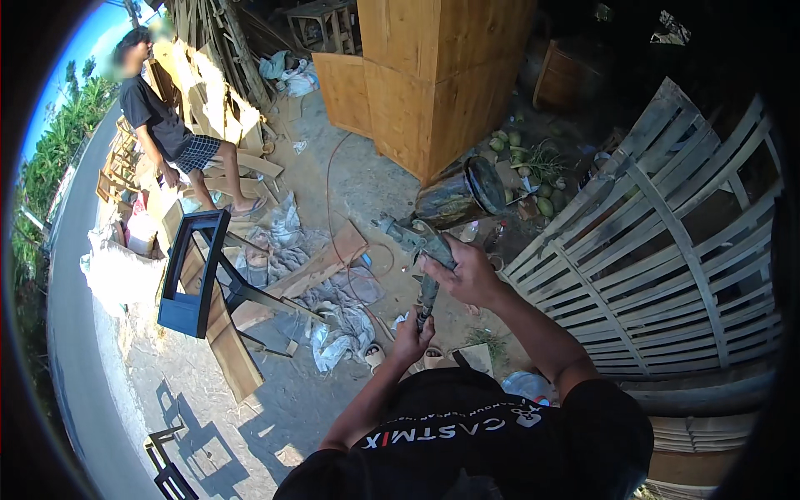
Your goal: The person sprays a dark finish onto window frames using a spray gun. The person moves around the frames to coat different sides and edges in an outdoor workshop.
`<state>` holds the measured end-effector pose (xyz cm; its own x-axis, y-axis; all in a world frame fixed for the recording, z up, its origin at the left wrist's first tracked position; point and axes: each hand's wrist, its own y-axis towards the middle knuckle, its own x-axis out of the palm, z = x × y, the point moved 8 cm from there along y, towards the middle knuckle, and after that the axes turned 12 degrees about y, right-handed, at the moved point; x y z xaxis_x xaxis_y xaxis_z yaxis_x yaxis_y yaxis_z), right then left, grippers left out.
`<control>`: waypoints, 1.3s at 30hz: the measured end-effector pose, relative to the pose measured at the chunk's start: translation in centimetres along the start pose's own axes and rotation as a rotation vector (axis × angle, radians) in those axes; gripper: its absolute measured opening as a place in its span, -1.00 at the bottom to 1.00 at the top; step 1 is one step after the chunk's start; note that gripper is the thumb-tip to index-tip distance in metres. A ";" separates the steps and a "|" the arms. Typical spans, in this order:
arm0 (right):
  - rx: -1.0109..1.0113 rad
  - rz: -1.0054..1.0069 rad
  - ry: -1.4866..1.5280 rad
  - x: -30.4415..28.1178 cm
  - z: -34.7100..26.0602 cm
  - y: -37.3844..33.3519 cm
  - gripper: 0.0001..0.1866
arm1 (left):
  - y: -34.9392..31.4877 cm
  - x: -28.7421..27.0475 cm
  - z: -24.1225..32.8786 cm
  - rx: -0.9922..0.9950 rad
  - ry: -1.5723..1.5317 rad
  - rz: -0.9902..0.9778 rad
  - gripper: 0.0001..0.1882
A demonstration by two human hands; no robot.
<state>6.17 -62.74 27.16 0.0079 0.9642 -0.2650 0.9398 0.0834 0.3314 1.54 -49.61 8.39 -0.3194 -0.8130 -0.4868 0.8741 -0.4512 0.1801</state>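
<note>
A worn grey-green spray gun [414, 237] is held out in front of my body. My right hand [468, 273] wraps round its upper body. Lower down, my left hand [412, 337] closes round the bottom end of its handle, where a fitting shows above the fingers. A thin orange hose [328, 192] curves over the ground beyond; its join to the gun cannot be made out. Left of my hands stands a dark-painted wooden frame [192, 275] on a plank.
A tall wooden cabinet [433, 75] stands ahead, with a dark stained drum [454, 198] before it. Slatted bamboo panels [658, 250] line the right. Crumpled sheeting [342, 329] and planks [325, 262] litter the ground. Another person [167, 125] is at the far left, near the road [71, 275].
</note>
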 end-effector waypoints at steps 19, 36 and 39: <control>-0.156 -0.660 0.238 18.8 -5.8 3.5 -0.82 | -8.7 -9.5 -0.6 -0.209 -0.070 0.623 -0.81; -0.181 -1.166 0.222 41.5 -10.5 2.5 -0.84 | -19.2 -20.6 -6.4 -0.274 -0.516 1.081 -0.67; -0.273 -1.129 0.301 44.9 -12.9 2.3 -0.84 | -21.1 -24.0 -7.8 -0.234 -0.546 1.191 -0.65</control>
<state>4.31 -15.99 27.73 -0.8884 0.3296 -0.3196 0.2611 0.9353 0.2388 -6.39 -17.73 9.59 0.6226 -0.7316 0.2775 0.7448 0.6629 0.0765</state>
